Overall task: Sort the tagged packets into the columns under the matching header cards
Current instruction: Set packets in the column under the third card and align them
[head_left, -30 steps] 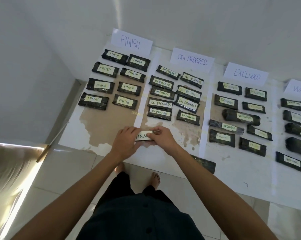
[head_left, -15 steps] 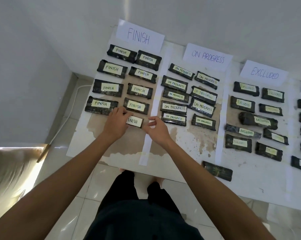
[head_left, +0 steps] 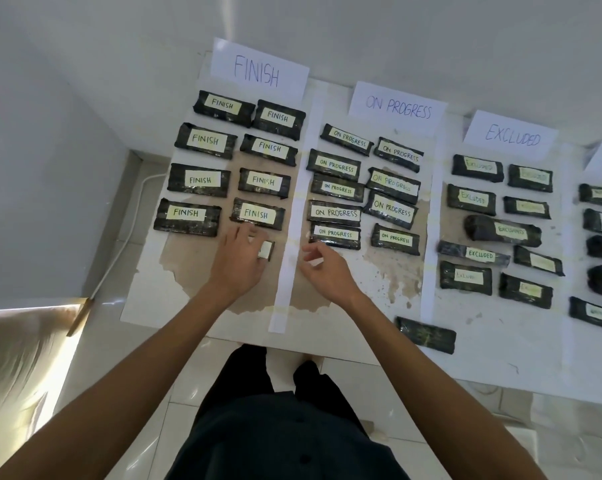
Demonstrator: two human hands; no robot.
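Observation:
My left hand (head_left: pixel 239 261) lies over a dark packet (head_left: pixel 266 251) with a white tag, set down on the paper below the right row of the FINISH column. Only the packet's right end shows past my fingers. My right hand (head_left: pixel 322 268) hovers just right of the white paper strip (head_left: pixel 285 271), fingers loosely curled and holding nothing. The FINISH header card (head_left: pixel 256 69) tops several FINISH packets (head_left: pixel 258 213). The ON PROGRESS card (head_left: pixel 398 107) and the EXCLUDED card (head_left: pixel 512 135) head their own filled columns.
One dark packet (head_left: pixel 426 335) with no visible tag lies alone near the paper's front edge. A fourth column (head_left: pixel 601 223) runs off the right edge. The sheet lies on a tiled floor by a white wall; my feet stand at its front edge.
Both hands carried the FINISH packet from the front middle up and left into the FINISH column. My right hand let go of it and drew back to the right.

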